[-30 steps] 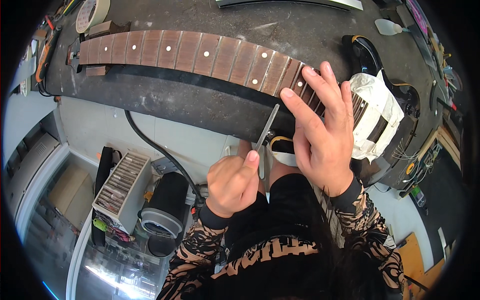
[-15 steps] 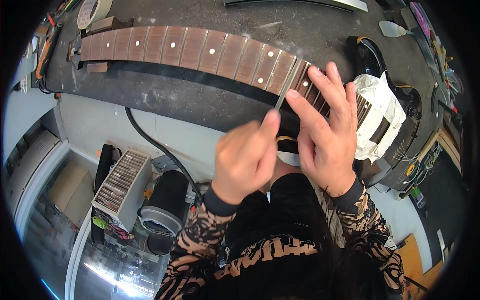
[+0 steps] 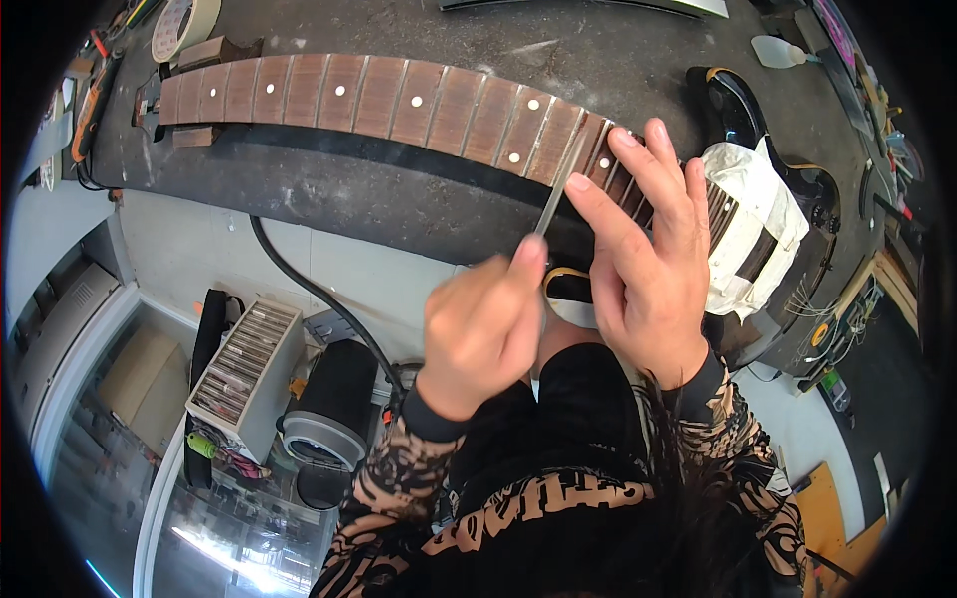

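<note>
An electric guitar lies across the dark workbench, its brown fretboard [image 3: 384, 97] with white dot inlays and metal frets stretching to the left. My left hand [image 3: 477, 334] is closed round the near end of a thin metal file [image 3: 554, 204]. The file's far part lies across the fretboard, along a fret line. Beside it, my right hand [image 3: 653, 264] has its fingers spread, with the index and middle fingertips at the fretboard and the thumb tip close to the file. Pale masking paper [image 3: 748, 164] covers part of the black guitar body [image 3: 733, 108].
Wooden blocks [image 3: 193, 137] sit by the neck's far left end, near a tape roll [image 3: 207, 22]. At the back right lies a small white bottle [image 3: 778, 52]. Below the bench stand a black bin [image 3: 334, 394] and a box of thin cases [image 3: 244, 364]. A black cable [image 3: 309, 289] hangs down.
My left hand has drawn the file a little toward me and to the left across the fretboard. My right hand keeps nearly the same place.
</note>
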{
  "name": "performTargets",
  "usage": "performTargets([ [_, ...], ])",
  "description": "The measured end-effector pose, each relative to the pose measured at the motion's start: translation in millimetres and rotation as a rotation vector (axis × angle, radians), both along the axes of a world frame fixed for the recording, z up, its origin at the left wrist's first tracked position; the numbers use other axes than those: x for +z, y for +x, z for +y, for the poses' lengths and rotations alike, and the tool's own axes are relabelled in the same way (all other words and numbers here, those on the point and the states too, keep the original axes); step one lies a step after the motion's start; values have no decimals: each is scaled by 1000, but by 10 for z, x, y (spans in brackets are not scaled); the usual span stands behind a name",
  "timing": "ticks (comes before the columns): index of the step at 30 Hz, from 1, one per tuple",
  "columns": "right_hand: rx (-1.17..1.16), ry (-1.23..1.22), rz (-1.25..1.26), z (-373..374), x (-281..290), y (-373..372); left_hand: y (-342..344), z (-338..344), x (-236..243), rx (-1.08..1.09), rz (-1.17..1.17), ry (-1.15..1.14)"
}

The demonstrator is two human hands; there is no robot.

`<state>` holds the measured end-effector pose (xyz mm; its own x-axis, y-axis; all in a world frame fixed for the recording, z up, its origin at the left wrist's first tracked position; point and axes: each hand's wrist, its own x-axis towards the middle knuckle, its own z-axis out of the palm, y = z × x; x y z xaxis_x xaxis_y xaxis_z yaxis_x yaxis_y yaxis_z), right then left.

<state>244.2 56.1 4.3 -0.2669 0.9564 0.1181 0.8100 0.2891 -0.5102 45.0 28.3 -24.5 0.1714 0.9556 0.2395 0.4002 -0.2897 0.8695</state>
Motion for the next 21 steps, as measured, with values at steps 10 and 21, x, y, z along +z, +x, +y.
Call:
performTargets([
  [10, -9, -11, -3, 0, 11, 10, -189, -378, 50, -48, 71, -30],
  [21, -10, -5, -3, 8, 26, 6, 144, 275, -81, -5, -28, 58],
])
